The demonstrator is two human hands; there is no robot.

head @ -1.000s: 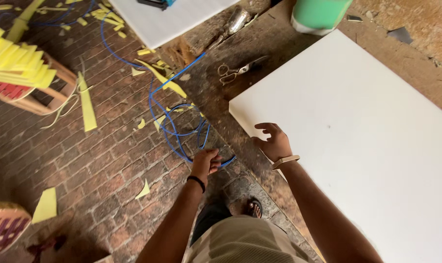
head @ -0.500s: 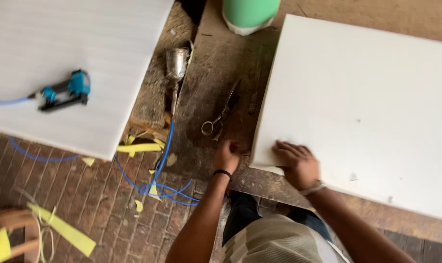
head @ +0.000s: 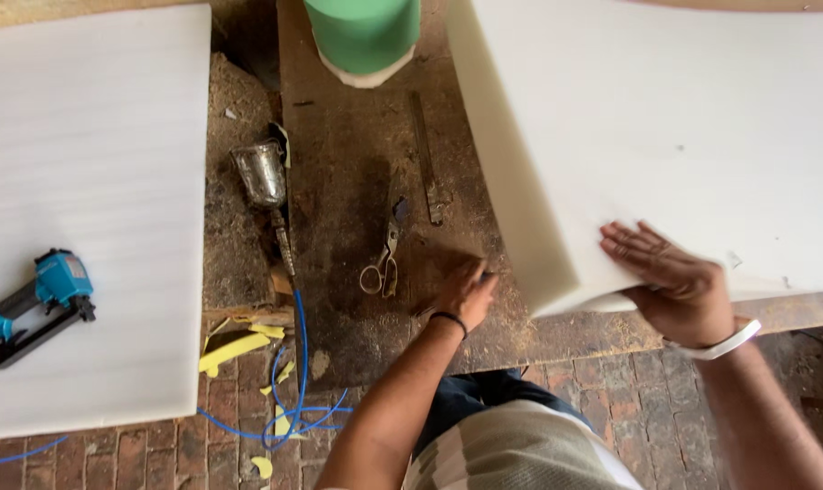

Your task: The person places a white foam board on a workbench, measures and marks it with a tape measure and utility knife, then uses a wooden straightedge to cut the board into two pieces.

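Note:
A thick white foam slab (head: 665, 136) lies on the dusty wooden workbench (head: 357, 299) at the right. My right hand (head: 670, 277) presses flat on the slab's near corner, which is lifted off the bench. My left hand (head: 466, 290) rests on the bench just left of that corner, fingers curled; something small and dark may be at its fingertips. A pair of scissors (head: 382, 263) lies on the bench a little left of my left hand.
A second white foam sheet (head: 85, 181) lies at the left with a blue staple gun (head: 35, 304) on it. A metal spray gun (head: 264, 181), a green cylinder (head: 364, 32), a blue hose (head: 295, 390) and yellow foam scraps (head: 234, 345) on the brick floor.
The view swung from the brick floor up to the bench. My left hand rose from the blue hose to the bench, and my right hand moved onto the slab's corner, which now lifts.

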